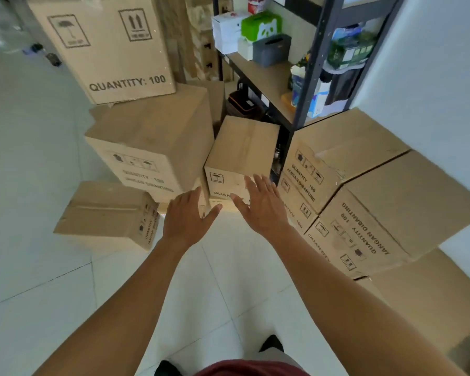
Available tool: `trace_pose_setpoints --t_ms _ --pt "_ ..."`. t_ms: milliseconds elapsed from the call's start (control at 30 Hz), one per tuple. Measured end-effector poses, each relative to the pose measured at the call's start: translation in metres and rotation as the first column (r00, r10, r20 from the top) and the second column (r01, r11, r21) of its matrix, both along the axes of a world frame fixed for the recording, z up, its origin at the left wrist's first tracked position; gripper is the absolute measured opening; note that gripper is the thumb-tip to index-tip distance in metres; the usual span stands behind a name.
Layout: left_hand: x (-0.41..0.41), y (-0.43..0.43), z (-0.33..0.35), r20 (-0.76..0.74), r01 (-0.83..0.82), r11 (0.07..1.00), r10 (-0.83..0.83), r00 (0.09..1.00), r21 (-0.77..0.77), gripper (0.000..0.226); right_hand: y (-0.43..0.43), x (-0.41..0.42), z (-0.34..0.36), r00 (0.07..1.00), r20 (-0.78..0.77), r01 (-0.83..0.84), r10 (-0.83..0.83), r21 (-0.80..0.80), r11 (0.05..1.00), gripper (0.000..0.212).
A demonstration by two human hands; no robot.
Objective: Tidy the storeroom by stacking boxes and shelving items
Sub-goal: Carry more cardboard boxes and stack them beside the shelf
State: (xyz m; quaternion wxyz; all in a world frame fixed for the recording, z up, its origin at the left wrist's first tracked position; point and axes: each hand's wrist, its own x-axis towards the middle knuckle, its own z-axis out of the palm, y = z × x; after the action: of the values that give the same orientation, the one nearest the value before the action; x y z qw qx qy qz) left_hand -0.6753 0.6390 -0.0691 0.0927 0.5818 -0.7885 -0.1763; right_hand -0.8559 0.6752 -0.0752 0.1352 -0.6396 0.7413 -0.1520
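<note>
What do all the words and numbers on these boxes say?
"QUANTITY: 100": tall box, top left.
"QUANTITY 100 JANGAN DIBANTING": right stack's top box, and upside down on the far-right box.
"QUA": middle box; the right hand hides the rest.
Left stack's box and shelf packets: too blurred.

White tiled floor (38, 185), glossy, thin grout lines. Plain white wall (432, 63) at right. Dark metal shelving unit (311, 77), wooden boards, beside it.
</note>
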Motion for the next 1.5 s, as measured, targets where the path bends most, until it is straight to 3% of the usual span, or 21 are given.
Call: trace_pose_setpoints --t_ms 233,400,533,1167,1500 --pt "0.156 -0.011 -0.003 -0.005 -0.162 0.984 0.163 0.987 0.071 0.08 -0.029 0.146 0.01 0.989 0.005 -0.145 0.146 -0.024 0.989 0.067" --pt "0.255 -0.02 -0.002 -0.028 -0.228 0.973 0.229 0.973 0.047 0.063 -0.056 0.242 0.007 0.974 -0.027 -0.227 0.227 0.004 0.974 0.068" --pt "0.328 -0.037 -0.013 -0.002 -0.289 0.955 0.29 0.957 0.07 0.073 -0.076 0.31 -0.003 0.961 0.001 -0.277 0.277 0.047 0.96 0.069" --pt "0.53 -0.217 -0.05 0.08 -0.47 0.867 0.463 0.883 0.164 0.075 -0.299 0.528 -0.057 0.848 0.038 -0.518 0.529 0.277 0.809 0.066" --pt "0.689 -0.315 -0.073 0.053 -0.404 0.89 0.402 0.914 0.21 0.076 -0.38 0.67 -0.083 0.885 -0.006 -0.433 0.465 0.357 0.828 0.064"
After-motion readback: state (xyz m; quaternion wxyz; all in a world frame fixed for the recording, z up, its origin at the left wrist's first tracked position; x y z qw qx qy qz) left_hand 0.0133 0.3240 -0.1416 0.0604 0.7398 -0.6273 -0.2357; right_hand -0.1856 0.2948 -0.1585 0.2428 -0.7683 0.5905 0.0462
